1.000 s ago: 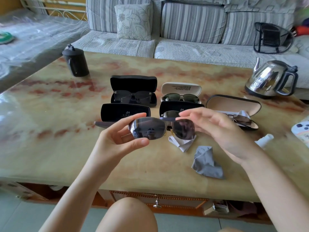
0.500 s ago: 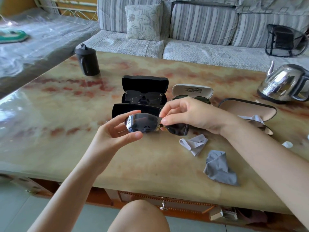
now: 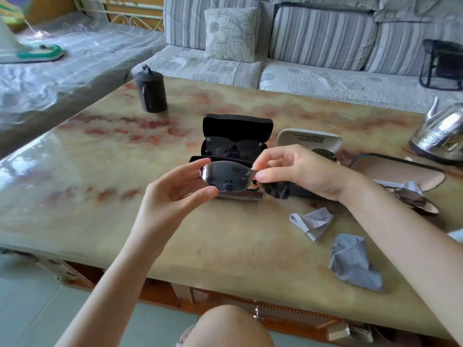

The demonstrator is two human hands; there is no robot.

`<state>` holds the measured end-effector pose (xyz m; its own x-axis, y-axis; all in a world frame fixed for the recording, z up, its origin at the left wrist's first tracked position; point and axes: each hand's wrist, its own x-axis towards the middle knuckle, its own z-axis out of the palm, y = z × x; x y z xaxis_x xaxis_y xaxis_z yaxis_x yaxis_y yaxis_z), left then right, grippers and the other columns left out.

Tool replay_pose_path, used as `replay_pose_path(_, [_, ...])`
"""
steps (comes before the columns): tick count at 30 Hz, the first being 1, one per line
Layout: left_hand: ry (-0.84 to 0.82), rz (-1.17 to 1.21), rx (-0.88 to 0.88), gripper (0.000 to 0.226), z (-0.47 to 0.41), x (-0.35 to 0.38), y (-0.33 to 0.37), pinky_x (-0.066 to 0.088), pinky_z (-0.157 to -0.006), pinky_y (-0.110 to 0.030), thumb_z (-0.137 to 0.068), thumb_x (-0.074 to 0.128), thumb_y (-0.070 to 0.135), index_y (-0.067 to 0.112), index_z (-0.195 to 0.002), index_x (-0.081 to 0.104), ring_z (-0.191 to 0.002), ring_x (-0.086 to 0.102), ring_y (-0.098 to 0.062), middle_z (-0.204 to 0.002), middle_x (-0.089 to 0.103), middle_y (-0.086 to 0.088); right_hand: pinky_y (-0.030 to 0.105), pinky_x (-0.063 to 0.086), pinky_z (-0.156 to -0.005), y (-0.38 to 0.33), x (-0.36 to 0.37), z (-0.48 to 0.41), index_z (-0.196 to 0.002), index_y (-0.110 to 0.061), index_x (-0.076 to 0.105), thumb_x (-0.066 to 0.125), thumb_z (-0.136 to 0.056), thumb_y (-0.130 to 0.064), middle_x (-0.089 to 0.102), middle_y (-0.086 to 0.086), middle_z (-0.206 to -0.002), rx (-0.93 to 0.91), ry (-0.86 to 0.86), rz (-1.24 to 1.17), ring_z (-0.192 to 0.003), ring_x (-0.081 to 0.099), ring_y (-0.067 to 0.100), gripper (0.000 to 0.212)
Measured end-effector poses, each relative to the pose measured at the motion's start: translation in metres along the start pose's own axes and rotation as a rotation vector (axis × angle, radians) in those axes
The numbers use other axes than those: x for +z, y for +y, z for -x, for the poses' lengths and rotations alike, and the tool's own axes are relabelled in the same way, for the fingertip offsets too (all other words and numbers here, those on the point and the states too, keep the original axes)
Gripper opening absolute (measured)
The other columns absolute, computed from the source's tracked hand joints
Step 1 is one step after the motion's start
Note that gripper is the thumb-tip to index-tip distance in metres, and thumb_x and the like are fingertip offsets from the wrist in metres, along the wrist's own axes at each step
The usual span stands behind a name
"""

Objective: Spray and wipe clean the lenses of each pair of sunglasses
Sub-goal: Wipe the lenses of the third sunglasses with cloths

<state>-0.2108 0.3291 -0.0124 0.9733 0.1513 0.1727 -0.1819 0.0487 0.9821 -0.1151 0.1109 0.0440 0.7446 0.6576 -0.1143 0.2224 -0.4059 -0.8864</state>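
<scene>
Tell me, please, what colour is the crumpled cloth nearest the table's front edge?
The crumpled cloth is plain grey, without pattern; the head view shows it best.

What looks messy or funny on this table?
Two grey cloths lie crumpled on the table, not folded: the smaller cloth and the bigger cloth. One pair of sunglasses lies atop a bunched pale cloth by the open tan case. Nothing looks spilled or broken.
</scene>
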Motion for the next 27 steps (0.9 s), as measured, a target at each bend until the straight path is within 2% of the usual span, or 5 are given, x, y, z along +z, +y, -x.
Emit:
replay_pose_path(4, [-0.034,-0.034,0.064,0.052,0.005,0.013,0.005,0.052,-0.08,-0.016,-0.062,0.077,0.018,0.026,-0.111,0.066,-0.097,0.07,-0.007,-0.102,0.074,0.011,0.031,0.043,-0.084,0.009,-0.006,0.015,-0.089,-0.019,0.071,0.071,-0.08,-0.026,0.07,0.006,-0.089,-0.007,0.013,-0.065,-0.085,0.06,0.019,0.01])
replay_pose_path(9, [-0.035,-0.049,0.092,0.047,0.012,0.03,0.004,0.052,-0.076,-0.013,-0.062,0.077,0.022,0.028,-0.108,0.067,-0.091,0.07,-0.004,-0.096,0.074,0.013,0.016,0.047,-0.073,0.015,-0.011,0.037,-0.091,-0.01,0.069,0.067,-0.08,-0.02,0.073,0.006,-0.086,0.012,0.025,-0.143,-0.079,0.065,0.012,0.015])
replay_pose_path(19, [-0.096,0.098,-0.022,0.046,0.018,0.045,-0.009,0.052,-0.078,-0.016,-0.07,0.072,0.009,0.019,-0.114,0.066,-0.102,0.068,-0.006,-0.105,0.075,0.006,0.024,0.048,-0.077,-0.009,-0.007,0.067,-0.08,-0.023,0.074,0.081,-0.068,-0.026,0.073,0.018,-0.089,0.093,0.137,-0.108,-0.077,0.065,0.016,0.014])
replay_pose_path(22, [-0.101,0.111,-0.024,0.045,0.019,0.047,-0.011,0.052,-0.077,-0.016,-0.071,0.071,0.006,0.019,-0.114,0.066,-0.1,0.069,-0.007,-0.106,0.075,0.006,0.027,0.047,-0.077,-0.01,-0.006,0.071,-0.081,-0.022,0.074,0.073,-0.069,-0.03,0.072,0.018,-0.09,0.103,0.145,-0.097,-0.076,0.064,0.017,0.015])
replay_pose_path(27, [-0.123,0.117,0.011,0.057,0.023,0.053,-0.01,0.054,-0.078,-0.021,-0.068,0.074,0.009,0.02,-0.122,0.06,-0.097,0.07,-0.012,-0.107,0.074,0.002,0.014,0.047,-0.069,-0.002,-0.005,0.075,-0.08,-0.022,0.073,0.079,-0.071,-0.027,0.071,0.006,-0.079,0.095,0.143,-0.128,-0.072,0.062,0.009,0.012])
